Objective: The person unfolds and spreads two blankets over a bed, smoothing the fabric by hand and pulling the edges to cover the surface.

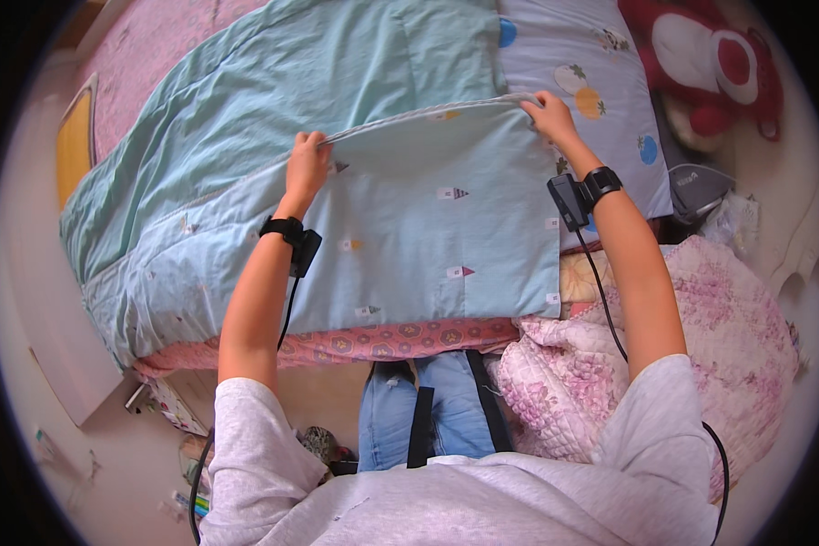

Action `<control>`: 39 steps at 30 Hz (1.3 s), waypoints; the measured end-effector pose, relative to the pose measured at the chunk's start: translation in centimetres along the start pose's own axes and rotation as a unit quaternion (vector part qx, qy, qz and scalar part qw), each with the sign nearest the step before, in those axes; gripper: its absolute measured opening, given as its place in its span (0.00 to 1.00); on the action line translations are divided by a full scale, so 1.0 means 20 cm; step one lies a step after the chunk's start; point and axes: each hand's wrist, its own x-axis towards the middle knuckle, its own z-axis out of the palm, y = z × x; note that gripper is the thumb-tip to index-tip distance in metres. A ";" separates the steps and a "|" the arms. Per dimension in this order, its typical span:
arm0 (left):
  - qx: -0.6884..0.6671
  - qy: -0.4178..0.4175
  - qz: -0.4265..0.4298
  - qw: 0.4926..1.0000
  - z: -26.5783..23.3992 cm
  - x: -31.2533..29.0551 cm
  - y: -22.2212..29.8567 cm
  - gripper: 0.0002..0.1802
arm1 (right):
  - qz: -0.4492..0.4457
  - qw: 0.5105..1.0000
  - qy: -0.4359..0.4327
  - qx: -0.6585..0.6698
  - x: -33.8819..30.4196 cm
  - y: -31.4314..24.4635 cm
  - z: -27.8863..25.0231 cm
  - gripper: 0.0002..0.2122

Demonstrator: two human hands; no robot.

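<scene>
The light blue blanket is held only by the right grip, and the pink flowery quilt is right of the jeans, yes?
Not only the right grip: the head view shows the left grip holding the light blue blanket too. The pink flowery quilt is indeed right of the jeans.

Gripping the quilt (400, 237) by its corded edge with left hand (308, 166) and right hand (553, 119), well apart; with a toy (693, 53) beyond the quilt to the right, a blanket (728, 328) by its near right corner.
</scene>
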 end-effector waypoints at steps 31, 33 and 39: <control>-0.226 -0.005 -0.137 0.964 -0.77 -2.41 -1.99 0.15 | -0.205 0.857 -0.431 -0.193 -1.97 -1.32 2.17 0.10; -0.183 0.047 -0.180 0.965 -0.94 -2.61 -2.21 0.15 | -0.326 0.812 -0.454 -0.168 -2.30 -1.73 2.42 0.11; -0.256 0.127 -0.263 0.921 -1.37 -2.97 -2.53 0.15 | -0.324 0.751 -0.560 -0.132 -2.50 -2.30 2.85 0.10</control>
